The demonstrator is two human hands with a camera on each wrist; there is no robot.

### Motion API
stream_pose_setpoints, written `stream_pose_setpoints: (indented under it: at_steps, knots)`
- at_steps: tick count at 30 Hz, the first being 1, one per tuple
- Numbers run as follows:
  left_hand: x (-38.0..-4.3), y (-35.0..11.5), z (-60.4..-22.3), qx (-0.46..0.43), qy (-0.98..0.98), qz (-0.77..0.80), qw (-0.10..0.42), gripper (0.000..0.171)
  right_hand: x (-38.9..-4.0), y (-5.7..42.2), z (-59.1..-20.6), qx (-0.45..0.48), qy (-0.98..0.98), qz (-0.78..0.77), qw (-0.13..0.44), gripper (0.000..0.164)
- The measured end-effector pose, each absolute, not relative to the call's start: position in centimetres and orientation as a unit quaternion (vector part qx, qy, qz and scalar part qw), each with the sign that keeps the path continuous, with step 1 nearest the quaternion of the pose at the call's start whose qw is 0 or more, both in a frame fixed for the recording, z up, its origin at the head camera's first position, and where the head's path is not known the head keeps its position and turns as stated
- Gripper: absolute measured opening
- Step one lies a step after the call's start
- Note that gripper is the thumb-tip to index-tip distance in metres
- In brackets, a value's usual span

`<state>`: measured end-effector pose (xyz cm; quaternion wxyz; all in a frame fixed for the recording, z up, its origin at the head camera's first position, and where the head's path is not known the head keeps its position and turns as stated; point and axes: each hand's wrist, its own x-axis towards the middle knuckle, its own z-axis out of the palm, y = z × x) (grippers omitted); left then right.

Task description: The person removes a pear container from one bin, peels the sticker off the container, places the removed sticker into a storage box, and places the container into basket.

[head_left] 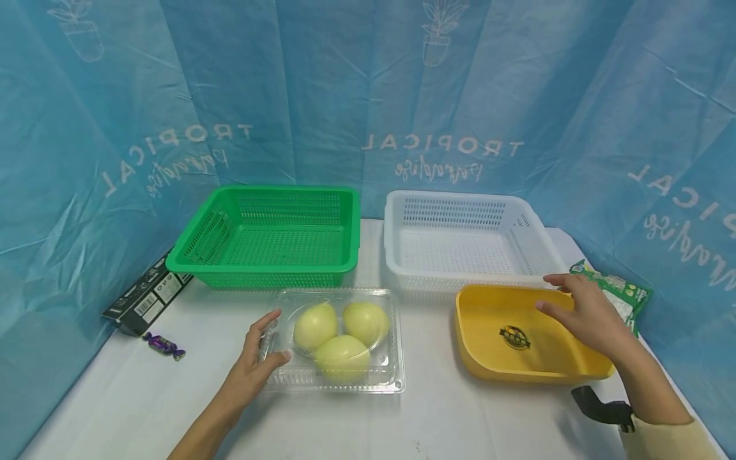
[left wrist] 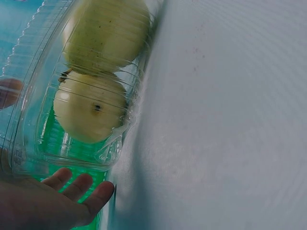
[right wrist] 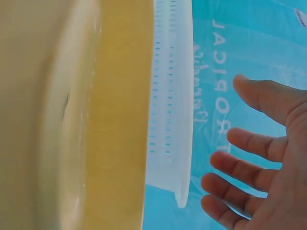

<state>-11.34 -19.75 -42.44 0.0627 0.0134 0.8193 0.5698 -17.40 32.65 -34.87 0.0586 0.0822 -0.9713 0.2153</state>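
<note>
A clear plastic clamshell box (head_left: 397, 358) with three pale yellow-green fruits (head_left: 342, 356) inside sits on the table in front of the green basket. My left hand (head_left: 255, 354) is at the box's left end, thumb over the lid's edge and fingers along the side. In the left wrist view, several of its fingers (left wrist: 79, 187) stretch loosely beside the box. Over the right part of a yellow plastic tub (head_left: 483, 332) hovers my right hand (head_left: 589, 313), fingers spread and nothing in its grasp. Inside the tub a dark round label (head_left: 514, 337) shows.
Along the back stand a green basket (head_left: 264, 279) and a white basket (head_left: 460, 276). On the left lie a black box (head_left: 146, 297) and a purple wrapped candy (head_left: 163, 345). A green packet (head_left: 623, 291) lies right of the white basket. Blue curtains (head_left: 322, 96) enclose the table.
</note>
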Motion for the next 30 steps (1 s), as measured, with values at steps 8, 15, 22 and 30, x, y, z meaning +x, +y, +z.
stream_pose_setpoints:
  at_steps: [8, 15, 22, 30]
  knots:
    - [-11.3, -19.8, -42.4, 0.016, 0.818, 0.572, 0.059, 0.071, -19.0, 33.2, -34.5, 0.054, -0.971, 0.218, 0.081, 0.071]
    - [-11.2, -19.7, -42.4, 0.012, 0.819, 0.570, 0.059, 0.070, -20.3, 33.7, -34.8, 0.039, -0.971, 0.224, 0.075, 0.077]
    - [-11.2, -19.7, -42.3, 0.010, 0.817, 0.574, 0.061, 0.070, -21.7, 34.2, -35.5, 0.036, -0.967, 0.241, 0.077, 0.083]
    - [-11.0, -19.7, -42.4, 0.010, 0.812, 0.581, 0.062, 0.071, -23.6, 34.2, -36.5, 0.017, -0.966, 0.252, 0.058, 0.093]
